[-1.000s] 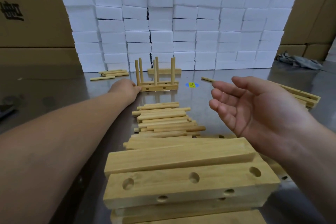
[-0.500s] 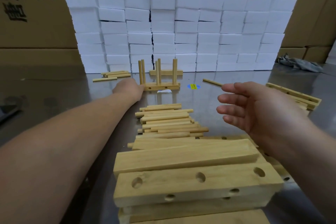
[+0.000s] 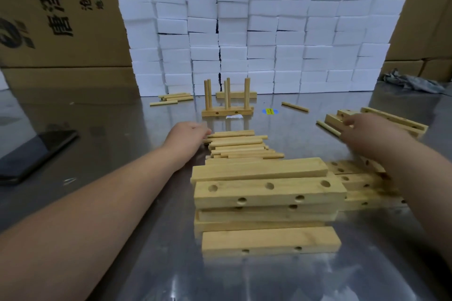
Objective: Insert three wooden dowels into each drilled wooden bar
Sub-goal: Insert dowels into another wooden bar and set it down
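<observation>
A bar with three upright dowels (image 3: 227,112) stands mid-table, and a second bar with dowels (image 3: 236,94) stands behind it. My left hand (image 3: 187,135) rests at the left end of the loose dowel pile (image 3: 241,145); its fingers are hidden behind the back of the hand. My right hand (image 3: 362,131), blurred, reaches with straight fingers over the drilled bars at the right (image 3: 396,121), holding nothing. A stack of drilled bars (image 3: 267,193) lies close to me.
A wall of white foam blocks (image 3: 264,36) closes off the back, with cardboard boxes behind it. A dark phone (image 3: 31,154) lies at the left. Loose dowels (image 3: 172,99) lie at the far left, single dowels (image 3: 294,107) toward the right. A grey cloth (image 3: 413,82) sits back right.
My left hand pulled back from the assembled bar to the dowel pile. My right hand turned palm down and moved right and away, over the bars there.
</observation>
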Action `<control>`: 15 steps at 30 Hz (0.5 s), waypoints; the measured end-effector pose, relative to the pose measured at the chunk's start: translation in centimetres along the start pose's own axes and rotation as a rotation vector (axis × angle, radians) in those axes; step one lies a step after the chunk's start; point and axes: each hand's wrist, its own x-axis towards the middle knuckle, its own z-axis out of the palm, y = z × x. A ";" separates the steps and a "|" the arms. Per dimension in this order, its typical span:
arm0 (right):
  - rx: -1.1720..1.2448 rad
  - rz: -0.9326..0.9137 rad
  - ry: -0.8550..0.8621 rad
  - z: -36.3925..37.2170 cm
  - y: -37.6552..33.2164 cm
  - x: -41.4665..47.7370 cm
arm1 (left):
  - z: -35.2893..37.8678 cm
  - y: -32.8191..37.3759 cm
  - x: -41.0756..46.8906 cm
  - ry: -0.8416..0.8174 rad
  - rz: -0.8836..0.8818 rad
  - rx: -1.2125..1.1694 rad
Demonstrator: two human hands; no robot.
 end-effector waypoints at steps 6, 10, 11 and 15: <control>-0.004 0.004 -0.114 0.7 0.3 -0.2 | -0.4 0.4 -2.0 -0.062 0.053 0.067; 0.024 -0.059 -0.132 0.6 0.0 -0.6 | -0.4 0.6 -2.1 -0.087 0.070 0.158; 0.035 -0.063 -0.125 0.7 0.0 -0.6 | -0.4 0.6 -2.0 -0.089 0.069 0.167; 0.038 -0.076 -0.150 0.9 0.0 -0.4 | -0.2 0.5 -1.7 -0.093 0.059 0.186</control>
